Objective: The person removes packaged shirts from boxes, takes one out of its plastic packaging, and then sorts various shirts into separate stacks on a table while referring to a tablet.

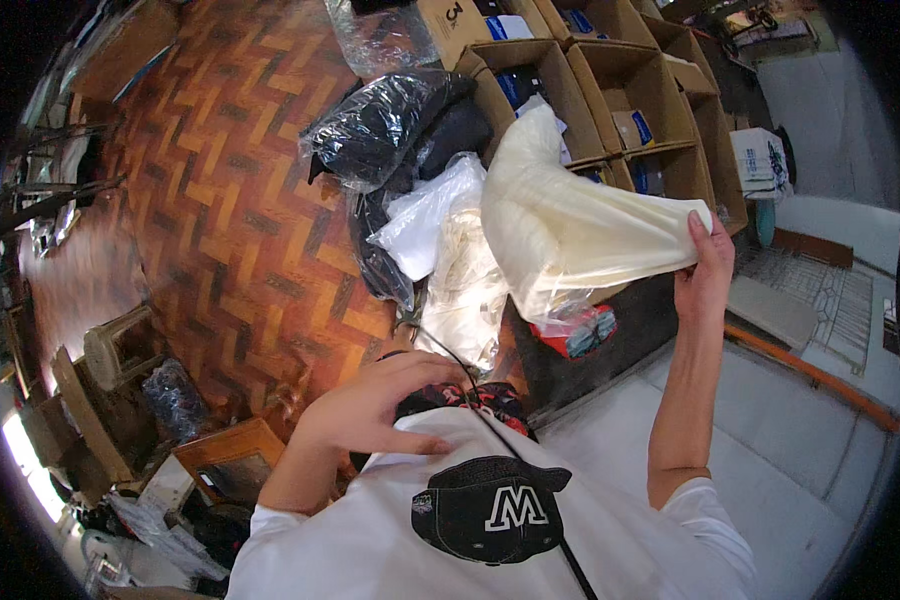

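The right hand (707, 272) is raised, its fingers and thumb pinching one end of a cream-white, soft, bulging plastic bag (560, 228). The bag stretches away from that hand to the left and upward, and its far end humps up in front of a row of open brown cardboard boxes (625, 85). Under the bag hangs a small clear packet with red and blue contents (582, 330). Left of the bag lie a flat white plastic packet (425, 215) and black items wrapped in clear plastic (385, 125), on a herringbone wooden floor (220, 220). The left hand (380, 400) sits well below the bag, fingers loosely curled and resting on the white shirt (370, 540), next to a thin black cord (470, 385).
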A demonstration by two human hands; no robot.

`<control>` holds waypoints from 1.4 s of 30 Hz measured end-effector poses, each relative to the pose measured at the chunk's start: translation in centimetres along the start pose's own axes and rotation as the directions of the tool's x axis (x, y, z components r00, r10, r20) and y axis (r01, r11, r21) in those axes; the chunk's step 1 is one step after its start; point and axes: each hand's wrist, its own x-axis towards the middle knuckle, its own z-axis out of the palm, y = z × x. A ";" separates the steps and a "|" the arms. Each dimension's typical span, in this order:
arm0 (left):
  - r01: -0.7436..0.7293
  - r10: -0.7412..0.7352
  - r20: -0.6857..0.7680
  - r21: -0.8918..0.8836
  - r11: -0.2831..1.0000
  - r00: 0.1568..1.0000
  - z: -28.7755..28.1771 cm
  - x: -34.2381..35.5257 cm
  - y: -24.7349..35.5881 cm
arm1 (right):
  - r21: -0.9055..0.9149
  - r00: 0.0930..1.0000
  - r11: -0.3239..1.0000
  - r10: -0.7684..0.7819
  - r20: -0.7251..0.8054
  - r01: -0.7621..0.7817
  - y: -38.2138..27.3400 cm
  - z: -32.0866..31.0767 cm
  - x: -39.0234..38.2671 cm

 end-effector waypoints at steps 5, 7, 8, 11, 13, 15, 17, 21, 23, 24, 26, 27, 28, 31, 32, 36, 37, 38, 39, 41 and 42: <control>0.279 -0.351 -0.325 -0.249 0.927 0.878 1.9 -1.8 -4.2 | 0.342 0.905 0.856 0.424 -0.034 -0.388 13.2 -1.6 0.3; 0.228 -0.471 -0.329 -0.566 0.792 0.818 2.7 0.3 -10.1 | -0.022 0.770 0.771 0.637 0.026 -0.637 22.5 -3.6 -2.0; 0.258 -0.491 -0.378 -0.521 0.814 0.785 3.0 0.9 -11.7 | -0.103 0.686 0.689 0.725 0.067 -0.718 22.7 -2.8 -2.8; 0.269 -0.489 -0.477 -0.458 0.847 0.730 2.0 2.7 -13.9 | -0.355 0.812 0.782 0.576 0.095 -0.513 20.9 -0.2 -3.2; 0.180 -0.480 -0.468 -0.551 0.815 0.742 1.5 2.6 -12.0 | -0.429 0.880 0.809 0.471 0.067 -0.401 16.6 1.9 -3.6; 0.213 -0.484 -0.475 -0.516 0.830 0.735 1.7 2.3 -12.4 | -0.242 0.904 0.880 0.426 0.027 -0.408 11.7 2.8 -0.9; 0.223 -0.488 -0.477 -0.509 0.831 0.731 2.1 2.2 -12.9 | 0.055 0.961 0.960 0.276 0.011 -0.276 5.8 3.8 0.7; 0.162 -0.466 -0.484 -0.544 0.823 0.741 4.5 4.5 -13.6 | 0.269 0.994 0.962 0.071 -0.079 -0.047 -0.5 6.5 0.6; 0.165 -0.420 -0.471 -0.491 0.855 0.776 5.5 6.1 -12.8 | -0.112 0.950 0.964 0.213 -0.229 -0.243 9.4 2.8 1.8; 0.193 -0.396 -0.453 -0.430 0.882 0.799 5.8 6.8 -12.3 | -0.329 0.930 0.875 0.292 -0.222 -0.354 14.6 0.9 1.6; 0.180 -0.381 -0.386 -0.464 0.867 0.840 6.2 6.5 -12.7 | 0.090 0.924 0.966 0.259 -0.282 -0.243 13.4 0.4 2.5; 0.186 -0.392 -0.404 -0.463 0.867 0.826 5.6 6.4 -12.3 | 0.293 0.928 0.937 0.271 -0.254 -0.193 9.6 1.0 3.3; 0.209 -0.419 -0.409 -0.467 0.859 0.811 5.3 5.3 -11.5 | 0.469 0.942 0.853 0.315 -0.118 -0.227 1.3 2.4 3.7; 0.105 -0.410 -0.495 -0.533 0.840 0.766 3.7 2.2 -11.4 | 0.311 0.981 0.949 0.105 -0.164 -0.050 -0.5 3.0 7.2; 0.077 -0.411 -0.535 -0.539 0.839 0.738 2.6 1.6 -11.7 | 0.415 0.967 0.910 0.103 -0.233 0.003 -1.3 4.7 5.3; 0.079 -0.476 -0.631 -0.550 0.832 0.612 2.1 -3.6 -12.2 | 0.471 0.967 0.855 -0.125 -0.220 0.218 -7.1 3.2 -1.3; 0.100 -0.489 -0.642 -0.543 0.834 0.590 2.3 -4.3 -12.3 | 0.486 0.967 0.839 -0.174 -0.186 0.245 -8.2 2.9 -3.0; 0.103 -0.503 -0.631 -0.560 0.822 0.591 2.5 -4.4 -12.5 | 0.503 0.963 0.821 -0.223 -0.152 0.269 -8.6 2.9 -3.7; 0.105 -0.518 -0.620 -0.577 0.810 0.590 2.7 -4.3 -12.7 | 0.477 0.960 0.849 -0.112 -0.256 0.226 -6.7 2.6 -2.4; 0.115 -0.501 -0.595 -0.566 0.816 0.628 1.8 -2.8 -13.1 | 0.324 0.924 0.937 0.001 -0.382 0.133 2.2 0.9 0.5; 0.137 -0.493 -0.568 -0.554 0.821 0.659 1.4 -1.6 -13.6 | -0.007 0.895 0.985 -0.159 -0.418 0.171 11.2 -0.9 2.4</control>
